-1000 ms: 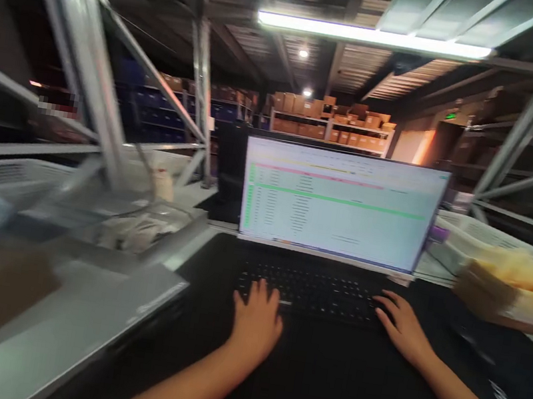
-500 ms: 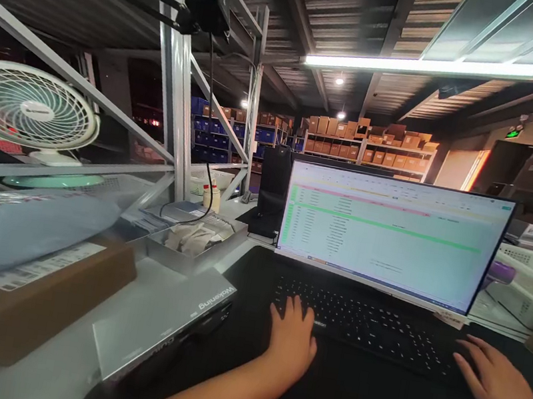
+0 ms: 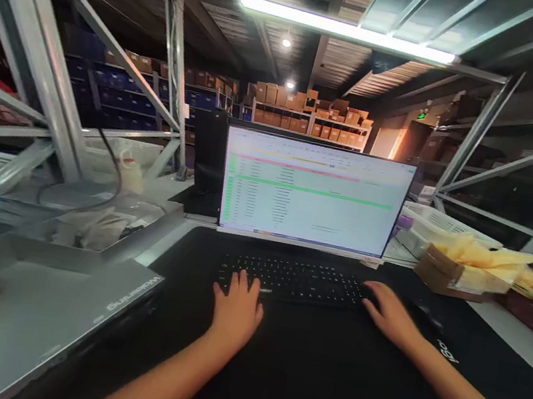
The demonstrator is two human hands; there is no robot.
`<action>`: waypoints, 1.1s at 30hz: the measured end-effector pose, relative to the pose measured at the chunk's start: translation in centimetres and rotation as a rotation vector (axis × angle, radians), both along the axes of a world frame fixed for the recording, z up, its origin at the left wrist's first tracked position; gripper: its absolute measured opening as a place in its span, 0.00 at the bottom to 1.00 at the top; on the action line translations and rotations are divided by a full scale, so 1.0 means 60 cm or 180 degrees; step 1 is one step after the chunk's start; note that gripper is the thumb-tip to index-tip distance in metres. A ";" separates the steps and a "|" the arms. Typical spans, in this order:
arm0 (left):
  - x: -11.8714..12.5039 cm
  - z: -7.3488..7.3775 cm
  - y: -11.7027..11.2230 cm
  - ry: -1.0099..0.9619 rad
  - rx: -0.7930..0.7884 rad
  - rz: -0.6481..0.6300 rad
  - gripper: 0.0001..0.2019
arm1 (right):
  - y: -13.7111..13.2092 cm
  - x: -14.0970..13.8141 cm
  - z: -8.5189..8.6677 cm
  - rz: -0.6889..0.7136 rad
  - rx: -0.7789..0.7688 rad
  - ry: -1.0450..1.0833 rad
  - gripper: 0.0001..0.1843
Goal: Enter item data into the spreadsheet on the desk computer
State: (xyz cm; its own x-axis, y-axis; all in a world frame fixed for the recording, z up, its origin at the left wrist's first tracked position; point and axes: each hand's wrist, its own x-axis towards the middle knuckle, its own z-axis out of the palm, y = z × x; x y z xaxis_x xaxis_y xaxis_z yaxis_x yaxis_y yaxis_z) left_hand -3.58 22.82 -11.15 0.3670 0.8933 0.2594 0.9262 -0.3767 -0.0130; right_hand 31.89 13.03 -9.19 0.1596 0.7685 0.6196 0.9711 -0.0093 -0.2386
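Note:
My left hand (image 3: 237, 309) rests at the left front edge of a black keyboard (image 3: 294, 281), fingers spread over its keys. At the keyboard's right end is my right hand (image 3: 390, 313), with fingers stretched toward the number keys and nothing held. A black mouse (image 3: 423, 313) lies just to the right of that hand. Both hands are over a large black desk mat (image 3: 299, 373). Behind the keyboard stands a monitor (image 3: 315, 197) showing a spreadsheet with one green row and a pink one.
A grey box (image 3: 77, 311) marked "Wakening" lies at left, near an open tray (image 3: 87, 245) with crumpled paper. On the right are a cardboard box (image 3: 442, 271) of yellowish envelopes and a white basket (image 3: 449, 225). Metal shelf posts (image 3: 172, 56) flank the desk.
The view has turned to the right, so the fan has left it and the box of envelopes has come in. My right hand is closer to the keyboard's number keys; my left hand stays on the keys.

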 end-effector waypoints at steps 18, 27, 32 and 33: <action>-0.001 0.001 0.001 0.0256 0.0169 -0.0051 0.26 | 0.080 -0.023 -0.040 0.0086 -0.0488 0.0107 0.23; -0.001 -0.004 0.001 0.0112 0.0119 0.0005 0.27 | 0.077 -0.022 -0.054 0.0131 -0.0464 -0.0304 0.26; -0.002 0.003 -0.004 -0.0091 -0.0095 0.0000 0.29 | 0.068 0.078 -0.058 -0.0032 -0.0097 -0.0823 0.31; -0.003 0.003 -0.004 -0.0133 -0.0127 0.0009 0.29 | 0.061 0.122 -0.062 -0.0112 -0.0079 -0.0958 0.30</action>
State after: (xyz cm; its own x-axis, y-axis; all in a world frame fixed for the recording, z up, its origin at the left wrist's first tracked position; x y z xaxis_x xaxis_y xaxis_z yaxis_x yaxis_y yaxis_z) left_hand -3.74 22.59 -10.97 0.3541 0.9042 0.2387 0.9267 -0.3737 0.0407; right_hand 39.21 16.72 -12.89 -0.0015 0.7813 0.6242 0.9971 -0.0465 0.0605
